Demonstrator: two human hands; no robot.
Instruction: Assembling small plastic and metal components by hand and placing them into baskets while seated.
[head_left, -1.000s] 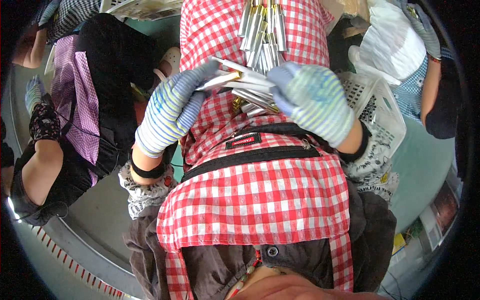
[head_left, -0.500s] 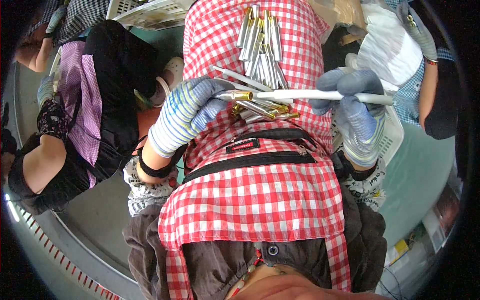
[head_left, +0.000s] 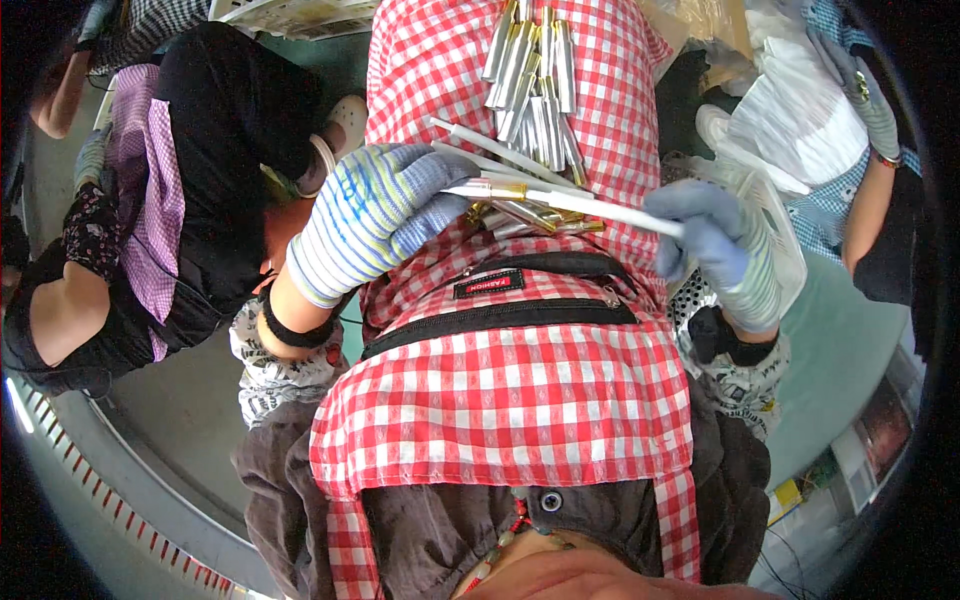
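Observation:
My left hand (head_left: 370, 220), in a striped knit glove, is closed around a silver metal tube with a gold-coloured end (head_left: 500, 190). A thin white rod (head_left: 615, 213) meets that gold end and slants slightly down to the right. Around its far part, the fingers of my gloved right hand (head_left: 728, 245) are closed; they look a little blurred, and the rod's end is hidden there. Just beyond my hands, more white rods (head_left: 500, 147) lie across my lap. Several silver and gold tubes (head_left: 532, 80) are heaped on my red checked apron (head_left: 500, 400).
A white perforated basket (head_left: 785, 235) stands beside my right arm. Co-workers sit close by: one in black with a purple checked cloth (head_left: 150, 200) at left, another's gloved hand (head_left: 870, 105) at right by a white bag (head_left: 800, 110). Another white crate (head_left: 300, 18) stands at far left.
My right hand has shifted slightly right and down, and the rod's right part now tilts downward. The rod's far end, visible before, is now out of sight at my fingers. My left hand still holds the tube.

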